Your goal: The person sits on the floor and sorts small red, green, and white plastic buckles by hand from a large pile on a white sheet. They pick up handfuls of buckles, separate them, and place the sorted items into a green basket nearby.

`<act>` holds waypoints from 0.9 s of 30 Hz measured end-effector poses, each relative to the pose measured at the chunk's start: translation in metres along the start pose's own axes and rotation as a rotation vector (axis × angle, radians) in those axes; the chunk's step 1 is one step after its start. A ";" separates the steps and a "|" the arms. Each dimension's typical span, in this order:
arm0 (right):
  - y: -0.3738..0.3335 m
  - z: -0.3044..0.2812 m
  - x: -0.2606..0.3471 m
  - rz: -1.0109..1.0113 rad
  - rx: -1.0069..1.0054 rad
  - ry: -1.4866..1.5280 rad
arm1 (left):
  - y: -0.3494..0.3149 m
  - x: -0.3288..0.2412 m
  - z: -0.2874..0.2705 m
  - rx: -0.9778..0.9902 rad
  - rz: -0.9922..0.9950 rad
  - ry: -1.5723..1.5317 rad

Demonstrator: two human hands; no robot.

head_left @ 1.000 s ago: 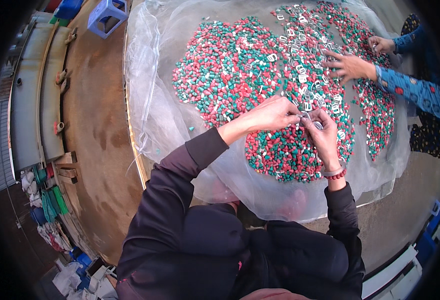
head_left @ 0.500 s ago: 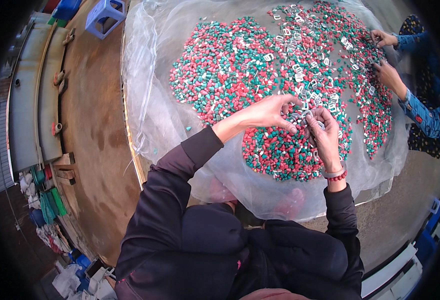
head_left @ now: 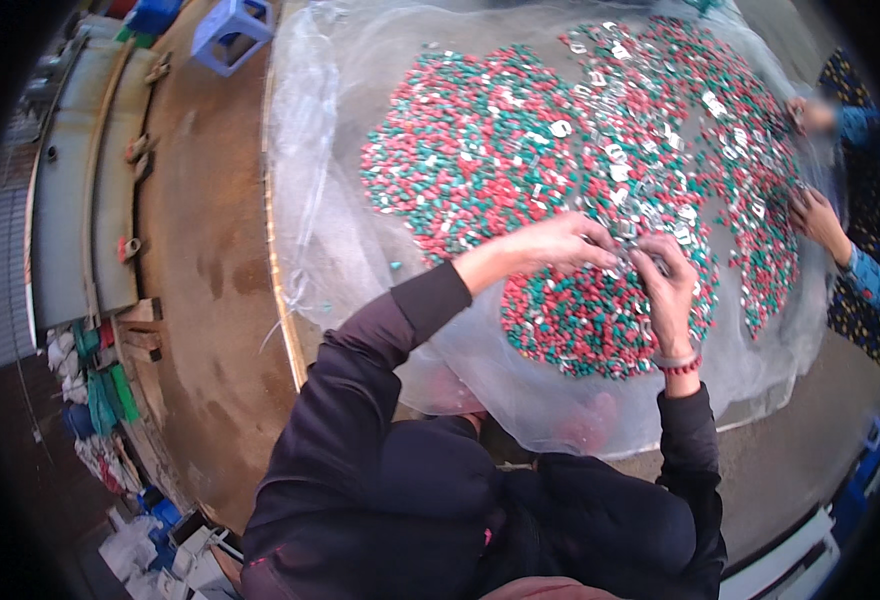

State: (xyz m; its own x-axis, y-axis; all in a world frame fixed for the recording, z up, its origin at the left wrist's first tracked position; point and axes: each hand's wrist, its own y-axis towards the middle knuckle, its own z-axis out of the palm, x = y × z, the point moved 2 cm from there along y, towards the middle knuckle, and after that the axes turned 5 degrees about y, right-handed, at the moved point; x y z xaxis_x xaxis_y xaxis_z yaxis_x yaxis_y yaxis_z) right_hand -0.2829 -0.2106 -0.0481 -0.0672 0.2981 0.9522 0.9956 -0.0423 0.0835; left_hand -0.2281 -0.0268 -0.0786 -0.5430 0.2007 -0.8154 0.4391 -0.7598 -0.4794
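Heap of small red, green and white plastic pieces (head_left: 520, 160) is filling the clear plastic sheet (head_left: 320, 220) at frame centre–top; bare sheet is showing along its left edge. Left hand (head_left: 560, 243) and right hand (head_left: 665, 290) are meeting mid-heap, fingertips pinching small pieces. A co-worker's hand (head_left: 815, 215) is resting at the right edge.

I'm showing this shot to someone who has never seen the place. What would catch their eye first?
First, the wide heap of small red, green and white pieces, spread on a clear plastic sheet across the upper middle. At its near edge the left hand and right hand meet, fingertips together over the pieces. At the right edge, another person's hand reaches into the same heap.
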 end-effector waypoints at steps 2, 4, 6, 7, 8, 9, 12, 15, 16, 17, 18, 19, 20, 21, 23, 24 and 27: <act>-0.002 0.000 0.006 -0.198 -0.006 -0.076 | -0.003 0.003 0.001 0.085 -0.043 -0.238; -0.005 -0.001 0.013 -0.329 0.006 -0.071 | -0.007 0.003 -0.003 0.060 0.021 -0.317; -0.006 -0.003 0.020 -0.432 0.083 -0.110 | -0.010 0.004 -0.005 0.047 0.010 -0.396; -0.005 -0.003 0.023 -0.466 0.084 -0.171 | -0.010 0.005 -0.004 0.025 0.007 -0.408; -0.004 -0.004 0.027 -0.495 0.094 -0.194 | -0.010 0.003 -0.003 0.058 0.057 -0.444; -0.004 -0.003 0.031 -0.495 0.100 -0.189 | -0.010 0.002 -0.004 0.013 0.092 -0.478; -0.008 0.004 0.041 -0.487 0.153 -0.167 | -0.009 -0.004 -0.013 -0.231 0.242 -0.599; -0.018 0.015 0.041 -0.341 0.276 -0.079 | -0.011 -0.013 -0.041 -0.310 0.382 -0.772; -0.017 0.016 0.037 -0.268 0.305 0.031 | -0.015 -0.016 -0.057 -0.324 0.406 -0.824; -0.018 0.017 0.028 0.052 0.324 0.479 | -0.019 -0.020 -0.071 -0.297 0.475 -0.723; -0.020 0.017 0.017 0.425 0.333 0.921 | -0.023 -0.023 -0.086 -0.320 0.524 -0.635; -0.017 0.014 0.009 0.517 0.338 1.037 | -0.026 -0.027 -0.100 -0.304 0.547 -0.563; -0.015 0.013 -0.001 0.585 0.327 1.167 | -0.028 -0.026 -0.111 -0.374 0.537 -0.554; -0.012 0.012 -0.010 0.618 0.309 1.226 | -0.028 -0.026 -0.121 -0.448 0.469 -0.527; -0.007 0.007 -0.027 0.654 0.330 1.290 | -0.027 -0.027 -0.142 -0.449 0.401 -0.479; -0.003 0.005 -0.033 0.660 0.359 1.290 | -0.022 -0.025 -0.148 -0.545 0.355 -0.127; 0.008 0.000 -0.044 0.705 0.326 1.145 | 0.002 -0.009 -0.158 -0.792 0.174 1.088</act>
State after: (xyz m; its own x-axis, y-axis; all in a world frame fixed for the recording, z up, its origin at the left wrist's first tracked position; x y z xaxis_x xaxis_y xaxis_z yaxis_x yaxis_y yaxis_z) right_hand -0.2725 -0.2240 -0.0898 0.5945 -0.6411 0.4854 0.8005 0.4146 -0.4329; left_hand -0.1095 0.0676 -0.1229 0.2348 0.8022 -0.5489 0.9340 -0.3426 -0.1011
